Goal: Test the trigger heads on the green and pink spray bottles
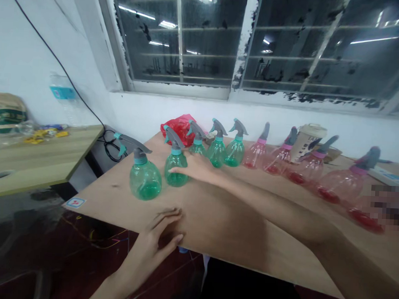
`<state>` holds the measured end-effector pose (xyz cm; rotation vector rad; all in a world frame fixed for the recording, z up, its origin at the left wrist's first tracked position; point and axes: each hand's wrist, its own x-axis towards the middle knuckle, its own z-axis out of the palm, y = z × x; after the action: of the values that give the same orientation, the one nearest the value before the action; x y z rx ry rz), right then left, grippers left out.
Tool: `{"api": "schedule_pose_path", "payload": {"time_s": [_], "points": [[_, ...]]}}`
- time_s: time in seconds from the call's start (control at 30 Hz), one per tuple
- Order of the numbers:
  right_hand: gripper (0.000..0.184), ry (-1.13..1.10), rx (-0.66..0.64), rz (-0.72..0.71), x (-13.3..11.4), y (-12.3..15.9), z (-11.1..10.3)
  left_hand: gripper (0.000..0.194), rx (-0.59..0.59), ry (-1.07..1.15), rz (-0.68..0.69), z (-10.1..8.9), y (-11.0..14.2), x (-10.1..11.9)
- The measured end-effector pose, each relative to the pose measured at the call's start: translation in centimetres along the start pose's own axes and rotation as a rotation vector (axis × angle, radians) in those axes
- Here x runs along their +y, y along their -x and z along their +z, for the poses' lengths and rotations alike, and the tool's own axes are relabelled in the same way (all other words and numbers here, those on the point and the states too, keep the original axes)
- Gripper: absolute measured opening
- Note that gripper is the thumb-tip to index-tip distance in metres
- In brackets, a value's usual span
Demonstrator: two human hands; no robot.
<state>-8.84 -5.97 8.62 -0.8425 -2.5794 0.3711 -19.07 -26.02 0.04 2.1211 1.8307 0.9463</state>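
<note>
My right hand [200, 167] reaches across to a green spray bottle [176, 178], with its thumb over the front and the other fingers partly hidden behind it. This bottle stands upright on the table. Left of it is another green spray bottle [146, 182] with a grey and teal trigger head. My left hand [159, 236] hovers at the table's front edge, fingers apart and loosely bent, holding nothing. Beyond my right hand stand more green spray bottles [234, 153], and to the right runs a row of pink spray bottles [307, 168]. Each holds a little coloured liquid.
Behind the bottles lie a red plastic bag [177, 127] and a paper cup [307, 139]. A second table [52, 155] on the left carries a clear water bottle [65, 95] and yellow pieces [36, 136]. A black cable [53, 55] hangs along the wall below the window.
</note>
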Motion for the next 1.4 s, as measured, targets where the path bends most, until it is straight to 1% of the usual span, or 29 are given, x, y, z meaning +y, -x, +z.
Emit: {"api": "schedule_pose_path", "payload": {"time_s": [0.2,0.3,0.37,0.4,0.43,0.53,0.57,0.63,0.7,0.8,0.9,1.0,1.1,1.2,1.3,1.4], "points": [[0.080,-0.021,0.014,0.004,-0.4,-0.7,0.5,0.034,0.012,-0.017,-0.005,0.3,-0.3,0.0],[0.084,-0.062,0.030,0.003,-0.5,-0.2,0.5,0.032,0.010,-0.029,-0.017,0.1,-0.4,0.2],[0.086,-0.109,0.061,-0.009,-0.3,0.4,0.0,0.032,0.003,-0.036,-0.028,0.1,-0.4,0.3],[0.083,-0.130,0.089,-0.011,0.0,0.7,-0.3,0.032,-0.004,-0.039,-0.033,0.1,-0.4,0.3],[0.077,-0.142,0.117,-0.006,0.4,1.1,-0.7,0.032,-0.008,-0.040,-0.038,0.1,-0.4,0.3],[0.049,-0.123,0.197,0.081,2.1,1.6,-2.1,0.032,-0.008,-0.049,-0.035,0.1,-0.3,0.1],[0.045,-0.106,0.218,0.126,2.8,1.6,-2.6,0.032,-0.004,-0.055,-0.033,0.2,-0.3,0.1],[0.043,-0.083,0.250,0.191,3.9,1.2,-3.1,0.032,0.005,-0.068,-0.032,0.3,-0.4,0.0],[0.048,-0.069,0.272,0.232,4.6,0.5,-3.1,0.031,0.013,-0.078,-0.034,0.4,-0.6,0.1],[0.061,-0.050,0.281,0.261,4.9,-0.8,-2.1,0.030,0.028,-0.092,-0.022,0.5,-0.7,0.1],[0.064,-0.037,0.271,0.268,4.8,-1.9,-0.8,0.030,0.022,-0.117,-0.025,0.4,-0.7,0.2],[0.067,-0.024,0.257,0.279,4.9,-1.9,-0.2,0.032,0.015,-0.128,-0.029,0.2,-0.8,0.5],[0.072,-0.017,0.240,0.270,5.3,-0.7,-0.8,0.032,-0.021,-0.125,-0.049,0.2,-1.2,1.0],[0.069,-0.020,0.216,0.249,5.9,1.7,-2.0,0.035,-0.061,-0.102,-0.072,0.8,-1.9,1.7],[0.068,-0.015,0.209,0.242,6.7,5.0,-3.2,0.043,-0.072,-0.049,-0.115,2.3,-3.2,2.2],[0.070,0.006,0.218,0.212,8.1,8.7,-4.6,0.054,-0.083,0.061,-0.182,4.2,-5.3,3.2]]}}
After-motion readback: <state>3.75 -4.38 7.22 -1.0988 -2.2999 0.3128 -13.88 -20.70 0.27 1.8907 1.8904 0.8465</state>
